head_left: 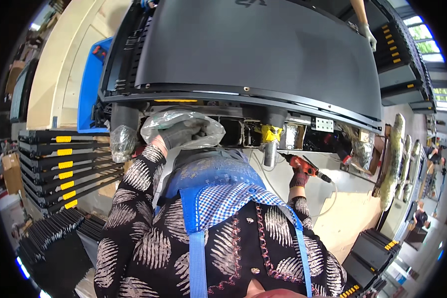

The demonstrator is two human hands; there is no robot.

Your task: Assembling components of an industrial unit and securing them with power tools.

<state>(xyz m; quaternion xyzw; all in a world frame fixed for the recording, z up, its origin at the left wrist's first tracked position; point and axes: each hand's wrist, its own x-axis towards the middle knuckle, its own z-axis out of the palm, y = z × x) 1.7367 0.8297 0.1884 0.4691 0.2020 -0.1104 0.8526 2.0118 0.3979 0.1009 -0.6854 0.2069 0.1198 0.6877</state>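
Note:
My left hand, in a dark grey glove, is inside the mouth of a clear plastic bag at the bench's near edge. Its fingers are curled; what they pinch there is too small to make out. Off to the right, my right hand, in a dark red glove, grips a red and black power drill, held low beside the bench. Just beyond both hands lies a large dark grey panel in a black frame. Yellow tape wraps a grey cylinder between my hands.
Another person's gloved hand touches the panel's far right. Black frames with yellow labels are stacked at left, near a blue bin. More dark parts stand at lower right. Wrapped long pieces stand at right. A pale cord hangs near the drill.

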